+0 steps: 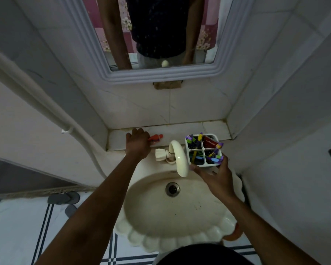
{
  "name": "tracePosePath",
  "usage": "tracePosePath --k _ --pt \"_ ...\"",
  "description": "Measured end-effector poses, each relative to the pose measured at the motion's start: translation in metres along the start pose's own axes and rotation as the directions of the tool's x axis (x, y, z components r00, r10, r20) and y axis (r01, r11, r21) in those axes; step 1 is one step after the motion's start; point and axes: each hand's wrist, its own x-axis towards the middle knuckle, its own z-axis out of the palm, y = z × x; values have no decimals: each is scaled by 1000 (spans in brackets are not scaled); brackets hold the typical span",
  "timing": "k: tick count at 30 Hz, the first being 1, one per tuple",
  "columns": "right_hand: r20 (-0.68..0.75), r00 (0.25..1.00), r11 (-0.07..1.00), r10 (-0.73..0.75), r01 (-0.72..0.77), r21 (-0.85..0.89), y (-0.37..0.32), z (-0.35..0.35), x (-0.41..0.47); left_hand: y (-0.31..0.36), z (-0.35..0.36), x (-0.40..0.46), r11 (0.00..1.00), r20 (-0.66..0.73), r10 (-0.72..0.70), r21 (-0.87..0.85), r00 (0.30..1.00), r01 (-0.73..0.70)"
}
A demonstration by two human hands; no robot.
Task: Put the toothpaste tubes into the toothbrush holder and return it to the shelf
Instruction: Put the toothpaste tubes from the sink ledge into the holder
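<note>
I see a narrow shelf (214, 129) at the back of the sink (157, 207), with walls close on both sides. The right end of the shelf is bare.

My left hand (138, 143) lies on the left part of the shelf, near its front edge. Its fingers are curled over one end of a red toothpaste tube (157, 138). The hand hides that end, so I cannot tell how tight the grip is. The other end pokes out to the right.

My right hand (216, 177) holds the white toothbrush holder (203, 149) from below, just in front of the shelf and beside the tap (177, 156). Its fingers wrap the holder's base. A red tube (210, 143) already stands in the back right box. Toothbrushes (195, 139) fill the other boxes.
</note>
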Motion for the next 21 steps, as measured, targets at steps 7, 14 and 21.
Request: tracePosePath --k 7,14,21 --pt "9 1000 1000 3 -3 2 -5 0 0 21 -54 -23 636 170 -158 -736 973 232" --pt "39 999 999 -23 24 -23 -12 -7 -2 34 -143 -46 688 193 76 -720 978 88" --pt "45 999 996 -28 32 -88 -9 -14 3 81 -187 -63 847 0 143 -517 990 -123"
